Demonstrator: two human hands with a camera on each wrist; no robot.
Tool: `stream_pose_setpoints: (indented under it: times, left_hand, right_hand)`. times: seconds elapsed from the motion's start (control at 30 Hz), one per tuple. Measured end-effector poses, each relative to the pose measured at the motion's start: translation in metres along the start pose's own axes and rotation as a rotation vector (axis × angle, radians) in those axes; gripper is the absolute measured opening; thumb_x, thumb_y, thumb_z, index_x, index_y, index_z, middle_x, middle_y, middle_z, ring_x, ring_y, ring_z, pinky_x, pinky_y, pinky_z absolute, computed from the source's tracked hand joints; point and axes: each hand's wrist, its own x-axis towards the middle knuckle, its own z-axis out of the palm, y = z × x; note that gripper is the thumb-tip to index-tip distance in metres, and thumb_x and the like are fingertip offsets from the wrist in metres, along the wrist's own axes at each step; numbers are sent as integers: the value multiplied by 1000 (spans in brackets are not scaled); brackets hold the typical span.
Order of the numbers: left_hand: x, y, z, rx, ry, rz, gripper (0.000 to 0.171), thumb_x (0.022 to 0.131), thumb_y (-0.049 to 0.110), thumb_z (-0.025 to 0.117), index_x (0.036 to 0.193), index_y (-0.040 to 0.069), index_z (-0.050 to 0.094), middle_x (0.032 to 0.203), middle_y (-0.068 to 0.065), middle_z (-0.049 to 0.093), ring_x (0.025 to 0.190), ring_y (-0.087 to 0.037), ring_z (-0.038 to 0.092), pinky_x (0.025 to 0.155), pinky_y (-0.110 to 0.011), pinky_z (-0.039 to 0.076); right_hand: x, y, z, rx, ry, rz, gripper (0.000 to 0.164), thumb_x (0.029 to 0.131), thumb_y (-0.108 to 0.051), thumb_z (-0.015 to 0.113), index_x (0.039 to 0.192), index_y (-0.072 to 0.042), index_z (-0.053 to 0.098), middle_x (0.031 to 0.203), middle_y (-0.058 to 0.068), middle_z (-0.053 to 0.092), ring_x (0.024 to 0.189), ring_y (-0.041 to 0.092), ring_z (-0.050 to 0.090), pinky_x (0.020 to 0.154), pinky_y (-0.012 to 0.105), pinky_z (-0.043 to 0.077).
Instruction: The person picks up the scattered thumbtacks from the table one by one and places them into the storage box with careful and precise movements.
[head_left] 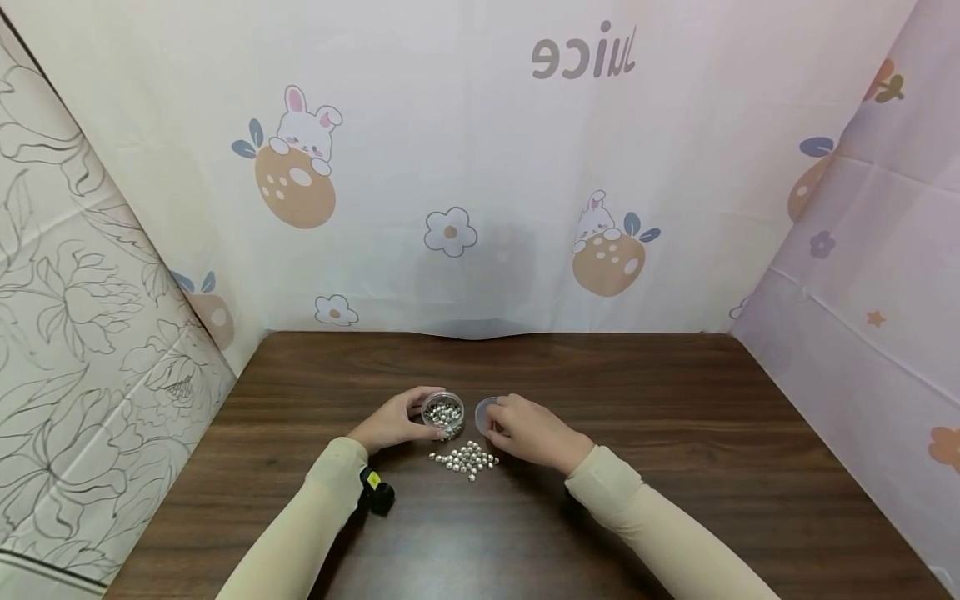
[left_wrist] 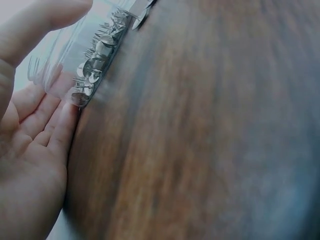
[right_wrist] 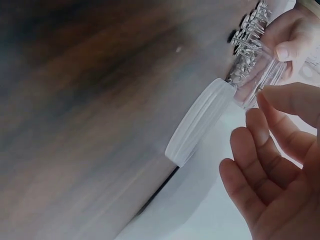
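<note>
My left hand [head_left: 393,422] holds a round clear plastic jar [head_left: 461,422] upright on the table, thumb on the near side and fingers round the far side. Silver thumbtacks [left_wrist: 100,52] fill its lower part, points showing through the wall. A loose heap of thumbtacks [head_left: 467,458] lies in front of the jar. Right of the jar, the translucent round lid [right_wrist: 200,122] lies flat on the table. My right hand [head_left: 534,430] is over the lid's right side, its thumb and forefinger [right_wrist: 287,125] meeting at the tips; I cannot tell whether a thumbtack is between them.
The dark wooden table [head_left: 675,400] runs back to a printed cloth backdrop [head_left: 390,150]. Cloth walls also stand at left and right. A small black device [head_left: 378,495] with a yellow mark sits at my left wrist.
</note>
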Motion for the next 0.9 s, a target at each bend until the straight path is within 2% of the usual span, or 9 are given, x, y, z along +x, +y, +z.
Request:
stream_pose_setpoints:
  times: [0.13,0.23,0.4,0.53,0.77,0.9]
  left_hand:
    - [-1,1,0,-4,-5,-11,72,72,28,81,135,24,46,125,-5,57,112,-17,52,94,-49,43]
    - [-3,4,-1,-14,-12,-12,72,74,24,80,136,19,44,127,-11,56,113,-21,52,95,-51,42]
    - [-8,19,-2,-21,-31,3,71,76,19,78,137,11,43,127,-16,55,114,-25,51,94,-51,43]
    - [-10,28,-2,-9,-30,15,70,76,19,78,137,10,44,126,-16,56,113,-25,52,95,-50,43]
    - [-11,30,-1,-14,-26,9,69,77,18,77,137,8,44,128,-16,55,114,-25,50,97,-52,40]
    - [-9,25,-2,-18,-31,1,71,78,18,76,138,7,42,131,-17,52,116,-26,49,99,-53,39]
  right_hand:
    - [8,-2,1,17,40,-6,8,86,-14,63,81,-20,61,76,-8,53,69,6,44,58,22,46]
    - [14,-3,1,26,47,9,7,87,-16,62,82,-20,62,77,-9,54,69,5,45,58,22,47]
    - [24,-2,-1,47,33,66,5,89,-19,61,84,-21,62,78,-9,54,71,5,46,59,22,47]
    - [32,-1,-3,62,33,89,5,89,-22,63,84,-20,63,79,-8,55,72,5,47,61,24,48]
    - [44,-6,0,137,-5,113,7,90,-22,61,85,-21,64,77,-9,53,70,6,47,61,25,47]
    - [50,-7,3,129,-4,92,8,91,-20,59,85,-21,63,76,-9,52,68,7,45,59,24,46]
